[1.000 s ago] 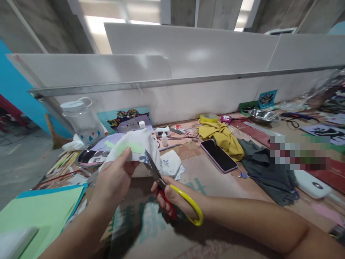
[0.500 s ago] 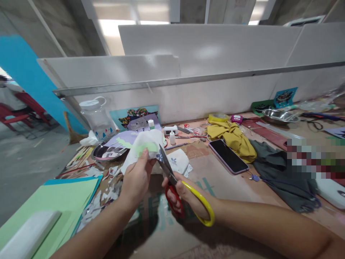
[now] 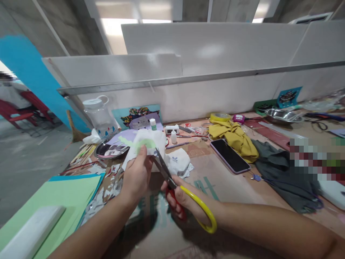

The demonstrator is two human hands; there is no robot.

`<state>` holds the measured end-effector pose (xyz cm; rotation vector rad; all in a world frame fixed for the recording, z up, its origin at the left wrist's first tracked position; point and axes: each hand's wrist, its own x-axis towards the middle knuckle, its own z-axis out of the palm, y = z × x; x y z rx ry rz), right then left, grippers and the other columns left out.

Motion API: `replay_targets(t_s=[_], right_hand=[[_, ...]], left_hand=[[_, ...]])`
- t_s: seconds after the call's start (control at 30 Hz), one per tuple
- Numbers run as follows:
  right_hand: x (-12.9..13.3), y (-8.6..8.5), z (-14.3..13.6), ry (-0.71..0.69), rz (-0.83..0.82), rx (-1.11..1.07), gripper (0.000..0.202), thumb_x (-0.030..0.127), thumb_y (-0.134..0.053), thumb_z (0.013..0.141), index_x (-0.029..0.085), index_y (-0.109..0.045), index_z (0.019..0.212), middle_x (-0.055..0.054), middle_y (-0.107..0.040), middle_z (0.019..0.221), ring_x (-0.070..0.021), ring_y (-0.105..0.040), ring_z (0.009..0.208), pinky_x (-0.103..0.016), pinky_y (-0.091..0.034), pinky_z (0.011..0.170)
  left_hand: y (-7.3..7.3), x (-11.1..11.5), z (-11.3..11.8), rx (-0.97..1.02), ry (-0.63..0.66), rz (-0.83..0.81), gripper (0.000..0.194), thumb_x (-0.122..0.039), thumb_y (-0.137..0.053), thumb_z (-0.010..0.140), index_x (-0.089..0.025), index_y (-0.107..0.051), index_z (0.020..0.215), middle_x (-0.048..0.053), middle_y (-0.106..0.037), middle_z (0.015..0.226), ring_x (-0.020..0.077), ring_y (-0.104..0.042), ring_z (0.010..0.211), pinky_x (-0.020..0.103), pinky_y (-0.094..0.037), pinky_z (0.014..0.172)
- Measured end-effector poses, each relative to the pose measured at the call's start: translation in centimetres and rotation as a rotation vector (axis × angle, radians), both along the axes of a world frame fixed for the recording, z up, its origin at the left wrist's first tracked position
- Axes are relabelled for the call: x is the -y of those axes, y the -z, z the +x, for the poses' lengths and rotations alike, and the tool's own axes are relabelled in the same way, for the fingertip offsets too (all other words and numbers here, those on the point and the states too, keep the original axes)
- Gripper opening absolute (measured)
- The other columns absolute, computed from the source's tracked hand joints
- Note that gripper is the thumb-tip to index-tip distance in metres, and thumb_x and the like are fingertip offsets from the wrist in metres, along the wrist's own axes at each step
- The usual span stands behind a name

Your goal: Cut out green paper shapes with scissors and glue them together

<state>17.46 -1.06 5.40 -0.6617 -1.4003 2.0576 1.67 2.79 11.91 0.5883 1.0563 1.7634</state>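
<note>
My left hand (image 3: 137, 176) is closed on a white napkin-like sheet (image 3: 159, 136) with small blue flower prints, thumb on top. A pale green paper cutout (image 3: 148, 144) lies against that sheet under the thumb. Scissors (image 3: 165, 171) with one red and one yellow handle are in my right hand (image 3: 190, 196), fingers through the loops. Their blades stand apart and point at the right lower edge of the sheet, close to my left fingertips. Whether the blades touch the sheet I cannot tell. Another folded white napkin (image 3: 179, 163) with a blue flower lies just behind the scissors.
A phone (image 3: 230, 155), yellow cloth (image 3: 237, 138) and dark grey cloth (image 3: 283, 176) are on the right. A water bottle (image 3: 100, 117), metal bowl (image 3: 98, 154), glue stick (image 3: 153, 124) and small white bottle (image 3: 174, 136) stand behind. Green paper sheets (image 3: 72, 194) lie left, beside paper scraps (image 3: 101, 198).
The scissors have drawn slightly down and left, their blades wider apart and now lower against the sheet. The sheet in my left hand has tilted a little flatter.
</note>
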Motion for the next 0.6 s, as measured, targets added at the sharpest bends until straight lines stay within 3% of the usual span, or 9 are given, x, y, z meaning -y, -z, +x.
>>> replay_targets(t_s=[0.07,0.23,0.43,0.6], right_hand=[[0.0,0.0,0.2,-0.019,0.037,0.013,0.078,0.09,-0.054,0.076,0.023,-0.045,0.116,0.007,-0.042,0.075,-0.0057,-0.037,0.054,-0.019,-0.035,0.048],[-0.4,-0.6,1.2,-0.07,0.173,0.049,0.079,0.088,-0.047,0.082,0.024,-0.045,0.126,0.003,-0.046,0.084,-0.0069,-0.045,0.06,-0.02,-0.038,0.053],[-0.6,-1.9,1.5,-0.06,0.216,0.017,0.079,0.089,-0.051,0.078,0.023,-0.046,0.123,0.002,-0.047,0.087,-0.0076,-0.045,0.064,-0.021,-0.039,0.056],[-0.5,-2.0,1.4,-0.091,0.158,0.008,0.081,0.089,-0.054,0.076,0.023,-0.046,0.123,0.003,-0.048,0.086,-0.0077,-0.046,0.062,-0.021,-0.038,0.055]], left_hand=[[-0.3,-0.2,-0.3,0.068,0.01,-0.014,0.015,-0.022,-0.067,0.093,-0.015,-0.075,0.083,0.0,-0.075,0.073,0.0114,-0.068,0.065,0.02,-0.055,0.068],[-1.2,-1.1,-1.7,0.069,0.055,0.043,0.019,-0.02,-0.058,0.099,-0.015,-0.076,0.102,0.006,-0.08,0.104,0.0157,-0.074,0.093,0.024,-0.059,0.084],[-2.1,-2.4,-3.5,0.024,0.067,0.031,0.027,-0.023,-0.048,0.104,-0.016,-0.074,0.107,0.005,-0.08,0.094,0.0141,-0.072,0.068,0.026,-0.061,0.068],[-1.7,-2.8,-3.6,0.02,0.049,0.112,0.032,-0.03,-0.046,0.105,-0.017,-0.073,0.114,0.009,-0.079,0.109,0.0172,-0.074,0.087,0.031,-0.058,0.086]])
